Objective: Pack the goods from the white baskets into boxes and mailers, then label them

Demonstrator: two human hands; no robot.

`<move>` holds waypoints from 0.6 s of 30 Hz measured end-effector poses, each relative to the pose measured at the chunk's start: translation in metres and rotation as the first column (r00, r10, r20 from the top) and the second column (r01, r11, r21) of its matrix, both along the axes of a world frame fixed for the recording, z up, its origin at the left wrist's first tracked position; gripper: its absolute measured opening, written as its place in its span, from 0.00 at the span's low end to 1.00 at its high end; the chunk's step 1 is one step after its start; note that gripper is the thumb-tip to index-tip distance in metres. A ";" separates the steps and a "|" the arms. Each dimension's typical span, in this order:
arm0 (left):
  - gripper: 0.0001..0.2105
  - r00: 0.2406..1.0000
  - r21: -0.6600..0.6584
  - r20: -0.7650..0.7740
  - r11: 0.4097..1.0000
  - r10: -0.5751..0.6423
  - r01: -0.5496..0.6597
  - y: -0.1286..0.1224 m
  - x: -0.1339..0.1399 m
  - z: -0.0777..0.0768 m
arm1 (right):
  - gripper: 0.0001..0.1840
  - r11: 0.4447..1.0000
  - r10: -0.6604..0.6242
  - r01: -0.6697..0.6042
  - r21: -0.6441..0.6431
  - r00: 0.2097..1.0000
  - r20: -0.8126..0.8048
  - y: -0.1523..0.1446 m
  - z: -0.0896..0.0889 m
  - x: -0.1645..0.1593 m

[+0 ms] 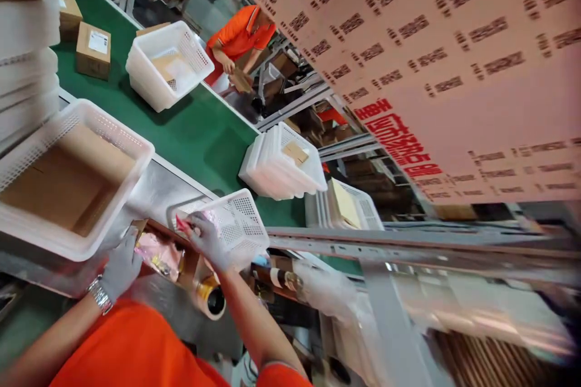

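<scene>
- Looking down from the head camera, I see my left hand (120,266) in a grey glove, with a metal watch (98,294) on the wrist.
- The left hand lies with the fingers loosely curved over the pink packet (158,254), touching its left end; I cannot tell if it really grips it or only presses on it.
- My right hand (206,240), also in a grey glove, has the fingers closed together around a small red-pink item (183,225), pinching it at the top edge of the packet.
- The pink packet sits inside an open brown carton (188,269), which rests on the metal edge of the table just in front of me, between my two hands.
- A small white basket (236,217) is directly behind the right hand, touching the carton area.
- A roll of tape (211,299) is just below the right forearm, beside the carton.
- On the left, a large white basket (68,175) holds flat cardboard.
- The green conveyor belt (195,133) carries more white baskets and small cartons further away.
- Another person in an orange shirt (240,33) works on the far side of the belt, well apart from me.
- A big printed cardboard sheet (454,60) fills the upper right, blurred.
</scene>
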State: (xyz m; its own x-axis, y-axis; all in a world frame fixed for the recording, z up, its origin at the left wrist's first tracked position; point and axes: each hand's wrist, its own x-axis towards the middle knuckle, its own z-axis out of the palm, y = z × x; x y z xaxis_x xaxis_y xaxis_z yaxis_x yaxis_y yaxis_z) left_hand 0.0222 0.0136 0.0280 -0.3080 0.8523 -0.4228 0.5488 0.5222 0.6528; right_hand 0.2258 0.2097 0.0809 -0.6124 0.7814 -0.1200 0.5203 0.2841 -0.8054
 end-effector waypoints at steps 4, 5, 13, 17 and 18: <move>0.31 0.997 0.074 0.041 0.995 -0.068 0.065 0.021 0.021 -0.010 | 0.08 0.951 0.296 -0.310 0.001 0.908 0.298 -0.051 -0.006 0.046; 0.31 0.995 0.097 0.043 0.992 -0.087 0.083 0.025 0.027 -0.014 | 0.08 0.932 0.347 -0.361 -0.033 0.863 0.368 -0.057 -0.011 0.047; 0.28 0.995 0.204 0.014 0.974 -0.098 0.093 0.030 0.049 -0.032 | 0.12 0.877 0.479 -0.432 -0.208 0.804 0.351 -0.042 -0.059 0.014; 0.31 0.999 0.220 0.007 0.974 -0.052 0.049 0.028 0.059 -0.034 | 0.15 0.865 0.496 -0.423 -0.271 0.804 0.329 -0.047 -0.096 -0.005; 0.32 0.999 0.221 0.012 0.974 -0.044 0.041 0.028 0.061 -0.033 | 0.16 0.867 0.491 -0.412 -0.279 0.800 0.345 -0.048 -0.105 -0.010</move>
State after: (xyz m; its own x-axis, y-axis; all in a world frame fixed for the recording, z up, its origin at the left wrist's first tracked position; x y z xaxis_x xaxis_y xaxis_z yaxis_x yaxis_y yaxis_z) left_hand 0.0833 0.0420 -0.0054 -0.2638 0.9374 -0.2274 0.5551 0.3403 0.7590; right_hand 0.2155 0.1616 -0.0237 -0.7596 0.3676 -0.5366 0.6504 0.4370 -0.6213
